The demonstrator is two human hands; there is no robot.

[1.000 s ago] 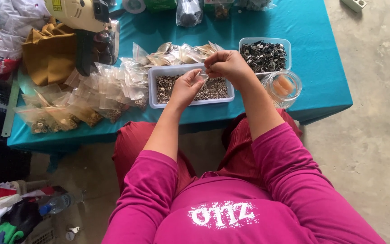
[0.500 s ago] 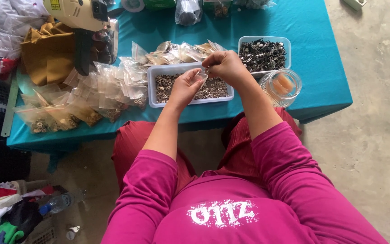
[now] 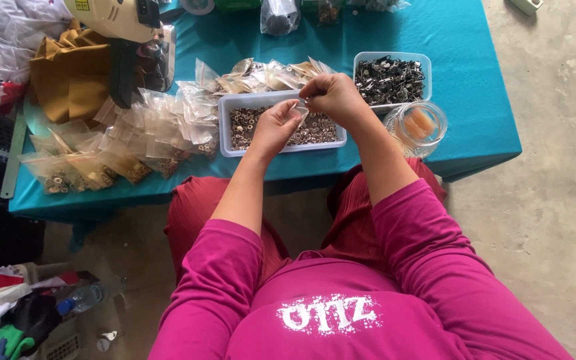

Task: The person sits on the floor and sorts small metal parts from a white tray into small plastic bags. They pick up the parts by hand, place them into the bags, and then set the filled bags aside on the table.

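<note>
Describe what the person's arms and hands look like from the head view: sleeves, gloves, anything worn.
Both arms wear magenta long sleeves pushed up to about the elbows, forearms bare. The left hand and right hand are bare: no gloves, and no rings or watch that I can make out.

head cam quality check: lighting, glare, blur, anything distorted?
Head view: soft, even daylight, weak shadows under the teal table; slight sheen on the clear bags and round clear container; both hands, left hand and right hand, fairly sharp, but the small clear bag between them is hard to resolve; wide-angle bending of the table edges; parts in the tray too fine to tell apart.
</note>
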